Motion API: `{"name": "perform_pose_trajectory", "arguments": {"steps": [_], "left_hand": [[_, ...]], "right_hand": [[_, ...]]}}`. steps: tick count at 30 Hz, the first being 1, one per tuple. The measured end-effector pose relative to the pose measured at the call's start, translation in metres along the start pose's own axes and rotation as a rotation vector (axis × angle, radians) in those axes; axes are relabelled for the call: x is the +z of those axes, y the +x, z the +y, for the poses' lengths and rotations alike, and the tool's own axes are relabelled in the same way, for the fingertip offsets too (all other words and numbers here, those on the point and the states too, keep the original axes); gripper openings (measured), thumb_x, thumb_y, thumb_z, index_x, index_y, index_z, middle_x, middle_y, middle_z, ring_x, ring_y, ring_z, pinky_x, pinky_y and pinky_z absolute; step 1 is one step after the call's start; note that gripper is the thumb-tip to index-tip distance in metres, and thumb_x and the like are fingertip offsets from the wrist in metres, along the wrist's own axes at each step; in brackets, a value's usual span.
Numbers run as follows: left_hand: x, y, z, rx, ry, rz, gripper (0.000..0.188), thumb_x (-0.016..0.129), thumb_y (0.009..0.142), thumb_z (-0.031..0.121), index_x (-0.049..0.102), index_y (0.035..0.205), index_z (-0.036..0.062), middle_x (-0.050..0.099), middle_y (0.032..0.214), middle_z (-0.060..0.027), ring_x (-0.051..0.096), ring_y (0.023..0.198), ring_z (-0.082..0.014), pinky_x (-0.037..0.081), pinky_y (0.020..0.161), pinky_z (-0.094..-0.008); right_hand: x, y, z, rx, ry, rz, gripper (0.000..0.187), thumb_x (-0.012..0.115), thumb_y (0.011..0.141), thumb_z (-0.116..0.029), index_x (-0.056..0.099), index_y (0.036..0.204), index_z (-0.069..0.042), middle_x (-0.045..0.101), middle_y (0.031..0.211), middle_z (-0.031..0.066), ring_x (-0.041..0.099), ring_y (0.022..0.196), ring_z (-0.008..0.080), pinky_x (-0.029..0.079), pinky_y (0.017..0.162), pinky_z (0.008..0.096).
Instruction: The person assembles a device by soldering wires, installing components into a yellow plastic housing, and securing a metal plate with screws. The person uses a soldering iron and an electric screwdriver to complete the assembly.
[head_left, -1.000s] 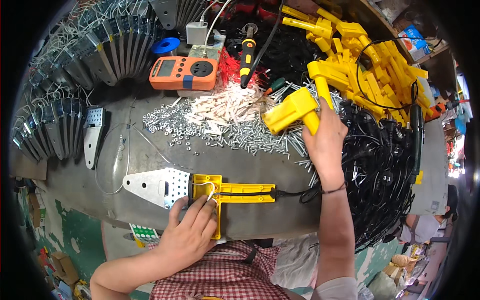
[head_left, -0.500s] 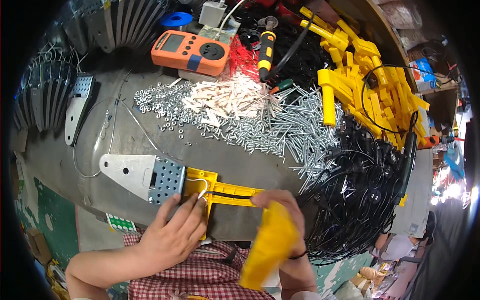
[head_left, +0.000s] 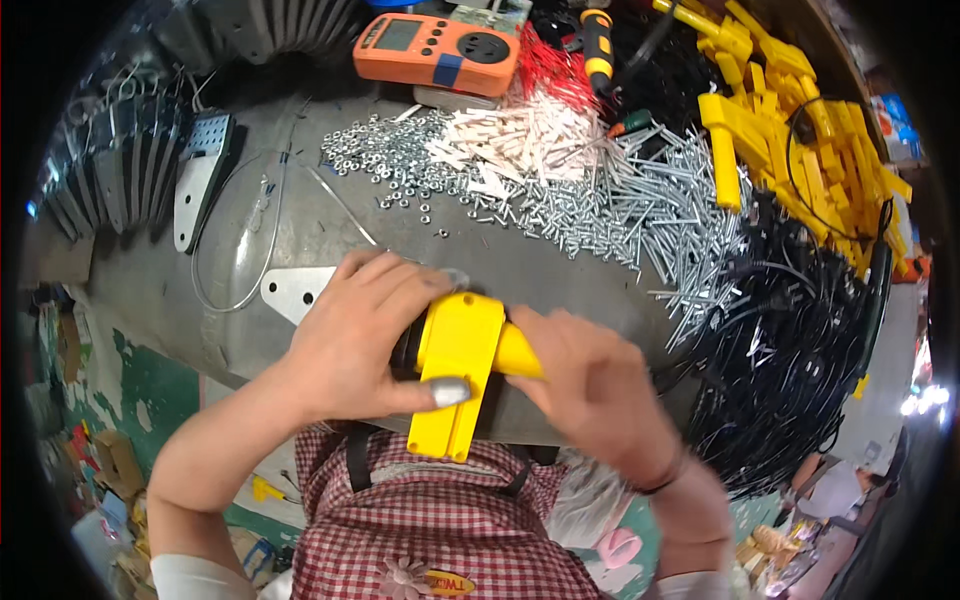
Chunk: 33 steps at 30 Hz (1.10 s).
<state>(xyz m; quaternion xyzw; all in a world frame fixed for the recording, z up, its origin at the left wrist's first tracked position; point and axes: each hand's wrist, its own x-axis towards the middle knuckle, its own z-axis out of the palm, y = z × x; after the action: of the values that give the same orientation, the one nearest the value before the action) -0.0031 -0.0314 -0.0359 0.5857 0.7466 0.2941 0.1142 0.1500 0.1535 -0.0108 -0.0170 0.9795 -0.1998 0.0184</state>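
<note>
A yellow plastic T-shaped housing [head_left: 462, 350] lies near the table's front edge, its handle pointing right. My left hand [head_left: 365, 335] is closed on its left side, with the thumb across the top face and the fingers over the far edge. A thin tip is on that thumb, greyish in colour. Around the housing's handle my right hand [head_left: 590, 385] is wrapped, slightly blurred. A flat silver metal blade [head_left: 293, 290] with round holes sticks out left from under my left hand; its perforated end is hidden. The inside of the housing is covered now.
Behind lie heaps of nuts [head_left: 375, 150], white strips [head_left: 520, 140] and long screws [head_left: 660, 205]. An orange meter [head_left: 437, 52] and a yellow-black screwdriver [head_left: 597, 50] are at the back. Yellow housing parts [head_left: 815, 130] and black cables [head_left: 770, 360] crowd the right, metal blades [head_left: 110, 165] the left.
The yellow cover in my right hand has gone onto the open housing, hiding the wires. My left hand has shifted to grip the housing's side. The view has moved too.
</note>
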Motion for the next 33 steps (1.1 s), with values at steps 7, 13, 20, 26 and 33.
{"name": "perform_pose_trajectory", "arguments": {"steps": [7,13,20,26,33], "left_hand": [[0.004,-0.009,-0.005,0.065,-0.046,0.064,0.064,0.074,0.064,0.042,0.054,0.111,0.0038,0.059,0.106,-0.0112,0.054,0.099,-0.0326,0.038,0.089,-0.0435],[-0.007,0.006,0.006,0.034,0.126,-0.091,0.065,0.071,0.067,0.045,0.055,0.112,0.0012,0.056,0.112,-0.0153,0.054,0.097,-0.0335,0.038,0.088,-0.0449],[0.012,0.035,0.048,0.093,0.241,-0.173,0.057,0.068,0.070,0.033,0.054,0.115,0.0018,0.054,0.114,-0.0152,0.052,0.101,-0.0315,0.040,0.086,-0.0435],[0.018,0.041,0.063,-0.071,0.270,-0.211,0.047,0.066,0.072,0.025,0.055,0.111,0.0013,0.054,0.103,-0.0135,0.052,0.095,-0.0307,0.041,0.082,-0.0429],[0.009,0.083,0.020,-0.063,0.149,0.008,0.012,0.061,0.073,0.005,0.056,0.083,0.0013,0.055,0.078,-0.0127,0.059,0.072,-0.0311,0.051,0.066,-0.0383]], "right_hand": [[0.011,-0.005,0.001,0.110,-0.064,-0.034,0.037,0.074,0.070,-0.021,0.050,0.094,-0.006,0.059,0.077,0.0090,0.062,0.071,0.0277,0.048,0.059,0.0370],[0.019,-0.003,0.008,0.095,-0.062,-0.028,0.036,0.074,0.069,-0.026,0.051,0.089,-0.006,0.058,0.071,0.0081,0.062,0.065,0.0254,0.050,0.056,0.0357],[0.018,-0.007,0.018,0.044,-0.085,0.037,0.028,0.068,0.075,-0.028,0.055,0.082,-0.005,0.058,0.068,0.0096,0.063,0.067,0.0252,0.051,0.059,0.0341],[-0.006,0.017,0.082,-0.095,0.147,0.209,0.017,0.059,0.079,-0.019,0.060,0.090,-0.005,0.057,0.085,0.0093,0.058,0.084,0.0276,0.049,0.072,0.0362],[0.005,0.044,0.074,-0.126,-0.278,0.276,0.013,0.055,0.073,-0.009,0.056,0.086,-0.008,0.053,0.086,0.0039,0.054,0.085,0.0206,0.048,0.074,0.0299]]}}
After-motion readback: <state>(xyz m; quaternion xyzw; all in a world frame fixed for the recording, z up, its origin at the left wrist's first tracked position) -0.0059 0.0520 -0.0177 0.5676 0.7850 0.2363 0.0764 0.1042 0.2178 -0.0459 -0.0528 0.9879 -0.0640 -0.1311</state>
